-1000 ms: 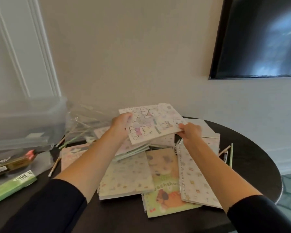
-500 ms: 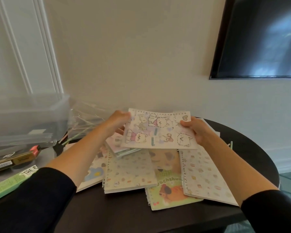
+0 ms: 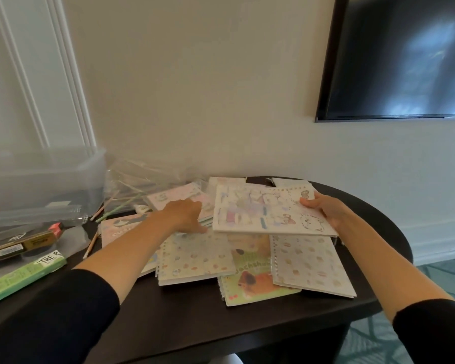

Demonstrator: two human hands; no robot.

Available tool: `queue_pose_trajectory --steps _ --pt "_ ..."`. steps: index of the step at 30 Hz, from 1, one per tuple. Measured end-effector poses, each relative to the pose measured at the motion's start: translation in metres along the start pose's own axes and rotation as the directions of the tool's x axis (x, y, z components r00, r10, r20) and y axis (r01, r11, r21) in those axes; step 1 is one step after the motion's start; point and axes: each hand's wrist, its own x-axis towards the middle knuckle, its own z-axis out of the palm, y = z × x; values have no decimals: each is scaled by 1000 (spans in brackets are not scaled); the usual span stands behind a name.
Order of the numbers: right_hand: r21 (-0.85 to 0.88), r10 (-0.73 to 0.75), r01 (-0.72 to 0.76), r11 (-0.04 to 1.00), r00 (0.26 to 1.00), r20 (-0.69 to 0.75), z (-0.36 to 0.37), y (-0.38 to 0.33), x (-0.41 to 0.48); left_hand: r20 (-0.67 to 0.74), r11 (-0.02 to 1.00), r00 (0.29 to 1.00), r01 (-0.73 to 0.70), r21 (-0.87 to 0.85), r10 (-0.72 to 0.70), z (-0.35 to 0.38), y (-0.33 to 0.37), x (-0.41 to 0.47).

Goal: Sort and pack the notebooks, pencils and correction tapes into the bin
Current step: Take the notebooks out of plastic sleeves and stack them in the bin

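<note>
On the dark round table (image 3: 247, 332), a loose pile of spiral notebooks. Above the pile, held almost flat in the right hand (image 3: 326, 214): the cartoon-animal notebook (image 3: 263, 214). Cover up, long axis from left to right, spiral edge turned away toward the wall, plain long edge toward the person. Right hand gripping its right short edge, thumb on the cover, other fingers underneath and hidden. Left short edge free, just beside the left hand (image 3: 184, 215).

Left hand stretched into the pile, fingers lying over the pink notebook (image 3: 176, 199), thumb lower. Pinching or only resting: cannot tell.

Below the held notebook, three more lying flat. On the left, a macaron-print notebook (image 3: 195, 256), spiral on its left side. On the right, a second macaron-print notebook (image 3: 310, 264), spiral also on the left, long axis pointing away from the person. Between them and partly covered by both, the green dachshund notebook (image 3: 252, 279).

Green pencils (image 3: 116, 208) lying slantwise, near-left to far-right, beside crumpled clear wrapping (image 3: 147, 174). One wooden pencil (image 3: 91, 244) nearer the table's left side.

At far left the clear plastic bin (image 3: 42, 185), apart from the pile. In front of it, a gold-and-black box (image 3: 19, 245) and a green box (image 3: 24, 277). On the wall, a dark screen (image 3: 405, 59).
</note>
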Motion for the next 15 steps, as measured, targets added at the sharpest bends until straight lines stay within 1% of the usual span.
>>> queue_pose_trajectory --steps 1,2,4,5,7,10,12,13,15 --pt "-58 12 -11 998 1000 10 -3 0 -5 -88 999 996 -6 40 10 2 3 0" --pt "-110 22 -18 994 999 33 -4 1 -8 -166 999 986 -2 35 8 3 6 0" --pt "-185 29 -15 983 997 76 -1 3 -13 -275 1000 961 21 -16 -25 3 6 0" --pt "-198 28 -12 980 996 81 3 4 -15 -321 999 947 23 -31 -31 1 5 1" --pt "-171 21 -10 985 998 57 12 6 -13 -382 999 924 17 -42 -32 -4 4 -1" --pt "-52 -16 15 999 1000 -7 26 10 -5 -400 999 916 20 -34 -32 -6 2 -6" --pt "28 -54 54 998 998 -34 36 13 -1 -391 999 919 47 -16 -50 -7 1 -9" --pt "61 -72 75 995 996 -60 41 15 1 -366 997 928 73 -10 -72 -8 1 -12" --pt "85 -107 118 989 986 -125 50 18 1 -260 990 956 142 -1 -138 -13 1 -18"
